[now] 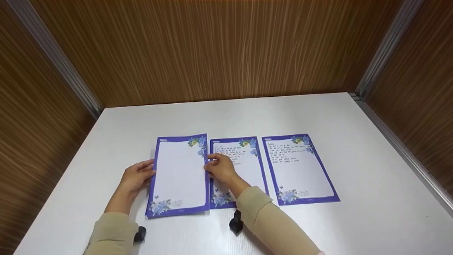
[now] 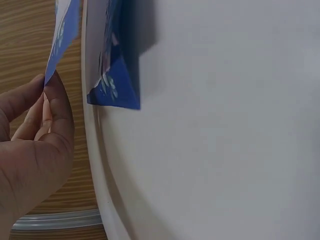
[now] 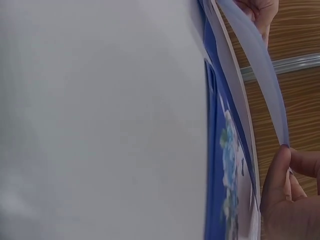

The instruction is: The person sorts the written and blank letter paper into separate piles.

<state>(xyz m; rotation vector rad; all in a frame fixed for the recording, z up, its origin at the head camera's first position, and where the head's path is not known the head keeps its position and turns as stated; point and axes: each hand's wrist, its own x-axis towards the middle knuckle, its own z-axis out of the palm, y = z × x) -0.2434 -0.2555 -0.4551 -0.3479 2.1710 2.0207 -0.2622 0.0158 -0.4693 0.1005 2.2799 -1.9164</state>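
A sheet of letter paper point(image 1: 181, 173) with a purple border and blue flowers is held above the left part of the table, its white middle without writing. My left hand point(image 1: 136, 177) pinches its left edge; the left wrist view shows thumb and finger on the sheet's edge point(image 2: 62, 37). On the opposite edge, my right hand point(image 1: 223, 168) pinches the paper between thumb and fingers, also visible in the right wrist view as the hand point(image 3: 292, 190). Beneath the raised sheet, another bordered sheet point(image 2: 122, 85) shows in the left wrist view.
Right of the raised sheet lies a handwritten sheet point(image 1: 247, 180), partly covered by my right hand and sleeve. Farther right is another handwritten sheet point(image 1: 300, 179). Small black objects point(image 1: 236, 223) sit by both sleeves. Wood-grain panels point(image 1: 226, 53) enclose the white table point(image 1: 371, 226).
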